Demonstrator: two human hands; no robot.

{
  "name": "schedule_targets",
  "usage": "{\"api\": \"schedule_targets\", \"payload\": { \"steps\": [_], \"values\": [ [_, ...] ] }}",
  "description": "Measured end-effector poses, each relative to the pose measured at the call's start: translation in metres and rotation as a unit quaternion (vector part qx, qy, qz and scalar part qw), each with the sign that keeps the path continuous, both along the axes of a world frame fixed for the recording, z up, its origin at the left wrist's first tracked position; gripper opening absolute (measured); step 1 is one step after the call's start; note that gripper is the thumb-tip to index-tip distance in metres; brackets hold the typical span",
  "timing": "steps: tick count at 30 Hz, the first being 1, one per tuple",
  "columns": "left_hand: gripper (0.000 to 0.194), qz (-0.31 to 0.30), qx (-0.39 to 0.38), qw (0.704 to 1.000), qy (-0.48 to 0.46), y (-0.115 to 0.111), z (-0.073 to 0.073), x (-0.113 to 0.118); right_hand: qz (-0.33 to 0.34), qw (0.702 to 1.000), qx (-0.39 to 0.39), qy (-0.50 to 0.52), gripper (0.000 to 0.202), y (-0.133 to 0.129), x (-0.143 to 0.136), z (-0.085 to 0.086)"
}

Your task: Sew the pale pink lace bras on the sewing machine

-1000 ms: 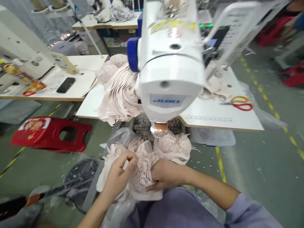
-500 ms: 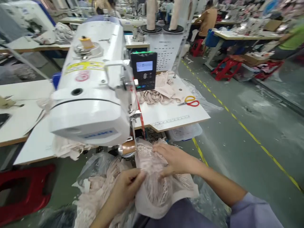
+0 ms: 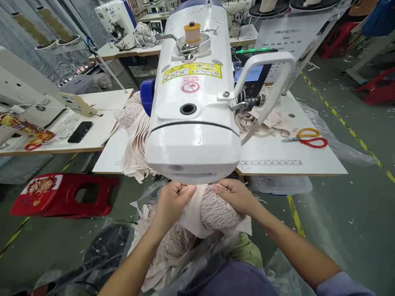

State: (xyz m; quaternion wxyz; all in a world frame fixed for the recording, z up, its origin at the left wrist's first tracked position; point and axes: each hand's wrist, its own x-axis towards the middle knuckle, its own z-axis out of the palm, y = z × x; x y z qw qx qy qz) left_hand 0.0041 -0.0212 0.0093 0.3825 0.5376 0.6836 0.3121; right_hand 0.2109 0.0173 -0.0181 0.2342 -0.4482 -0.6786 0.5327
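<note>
A pale pink lace bra [image 3: 217, 209] with a rounded, patterned cup is stretched between my hands, just under the head of a white sewing machine [image 3: 194, 148]. My left hand [image 3: 174, 201] pinches the plain fabric on its left side, thumb on top. On the other side, my right hand [image 3: 236, 195] grips the lace cup's upper edge between thumb and fingers. The machine head hides the needle and the fabric's far edge. Below hangs a heap of similar pale pink pieces [image 3: 154, 246], partly in clear plastic.
Scissors [image 3: 308, 139] with yellow and red handles lie on the machine table [image 3: 321, 162] at right. More pink pieces [image 3: 137, 144] hang over its left edge. A phone [image 3: 80, 132] rests on the neighbouring table. A red stool [image 3: 66, 195] stands at lower left.
My view has swung left, and the machine now sits centred. Both hands have come up to the machine head with the bra, which is now spread and gripped at both sides.
</note>
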Motion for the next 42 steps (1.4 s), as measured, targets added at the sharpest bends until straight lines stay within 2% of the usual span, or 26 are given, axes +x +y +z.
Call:
{"api": "schedule_targets", "payload": {
  "steps": [3,9,13,15,17,18,20,22,24,26,28,31,37,39,42],
  "values": [
    [0.043,0.014,0.012,1.000,0.022,0.006,-0.005,-0.001,-0.009,1.000,0.000,0.001,0.045,0.008,-0.003,0.002],
    [0.034,0.009,0.055,0.997,0.048,0.011,-0.006,-0.002,-0.020,0.999,0.021,-0.012,0.041,0.016,-0.002,-0.002],
    [0.037,0.008,0.057,0.997,0.057,0.011,-0.004,-0.001,-0.014,1.000,0.000,-0.016,0.044,0.019,0.001,-0.001],
    [0.038,0.002,0.057,0.997,0.060,0.011,-0.003,0.000,-0.019,0.999,-0.028,-0.009,0.044,0.018,0.003,-0.006],
    [0.037,-0.007,0.060,0.996,0.058,0.012,-0.002,-0.001,-0.024,0.997,-0.071,0.019,0.051,0.015,0.004,-0.020],
    [0.037,-0.012,0.060,0.996,0.057,0.012,-0.001,-0.003,-0.016,0.995,-0.092,0.044,0.061,0.012,0.005,-0.030],
    [0.039,-0.010,0.057,0.996,0.061,0.012,0.000,-0.006,0.040,0.986,-0.123,0.108,0.089,0.003,0.006,-0.053],
    [0.042,0.003,0.048,0.997,0.068,0.012,0.001,-0.010,0.127,0.966,-0.154,0.165,0.100,-0.007,0.009,-0.074],
    [0.043,0.010,0.040,0.997,0.070,0.012,0.001,-0.013,0.187,0.943,-0.202,0.186,0.085,-0.016,0.015,-0.087],
    [0.041,0.006,0.043,0.997,0.068,0.012,0.001,-0.015,0.181,0.931,-0.255,0.187,0.065,-0.023,0.024,-0.091],
    [0.040,0.007,0.049,0.996,0.069,0.012,0.000,-0.014,0.152,0.927,-0.288,0.186,0.055,-0.026,0.034,-0.090],
    [0.040,0.017,0.048,0.996,0.074,0.012,0.001,-0.009,0.139,0.925,-0.302,0.183,0.051,-0.027,0.045,-0.087],
    [0.024,0.003,0.064,0.994,0.084,0.011,0.001,-0.010,0.051,0.956,-0.264,0.118,0.058,-0.031,0.054,-0.072],
    [0.016,0.014,0.107,0.988,0.114,0.006,0.000,-0.014,0.050,0.961,-0.245,0.114,0.059,-0.032,0.059,-0.061],
    [0.014,0.036,0.221,0.959,0.173,-0.011,-0.001,-0.010,0.081,0.977,-0.176,0.090,0.059,-0.031,0.069,-0.039]
  ]
}}
